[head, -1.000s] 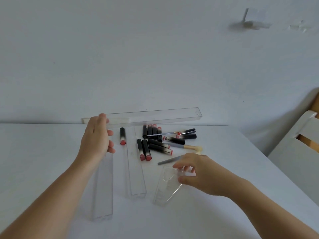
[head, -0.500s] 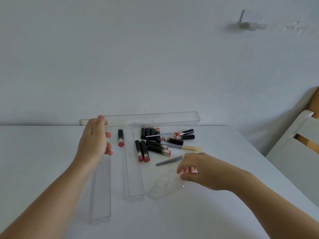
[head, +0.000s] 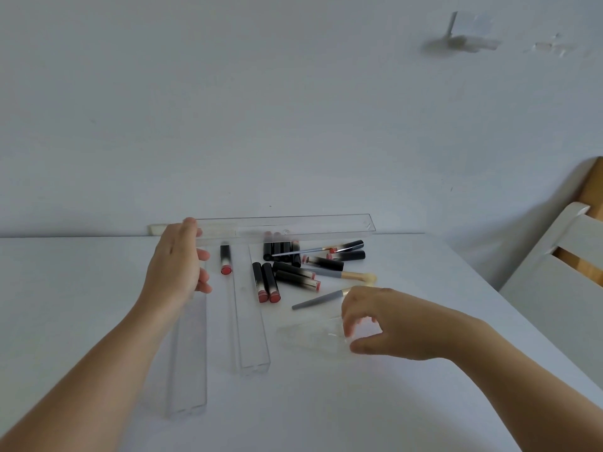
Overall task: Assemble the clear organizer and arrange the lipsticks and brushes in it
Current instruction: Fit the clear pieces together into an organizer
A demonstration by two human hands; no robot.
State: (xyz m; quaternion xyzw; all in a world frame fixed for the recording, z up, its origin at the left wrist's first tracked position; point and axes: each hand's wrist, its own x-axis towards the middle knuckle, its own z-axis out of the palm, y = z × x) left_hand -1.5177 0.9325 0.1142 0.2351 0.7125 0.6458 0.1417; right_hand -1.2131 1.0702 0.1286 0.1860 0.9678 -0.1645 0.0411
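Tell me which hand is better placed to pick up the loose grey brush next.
Right. The right hand sits just beside the grey brush, though it holds a small clear piece; the left hand grips the long clear tray.

Both bare forearms reach forward from the lower corners of the view. Left hand (head: 177,267): raised, back toward the camera, index tip up on the near end of a long clear tray (head: 287,230), remaining fingers (head: 203,256) loosely bent to the right. Right hand (head: 388,322): lower, palm down, thumb and curled fingers pinching a small clear piece (head: 310,336), wrist angled inward.
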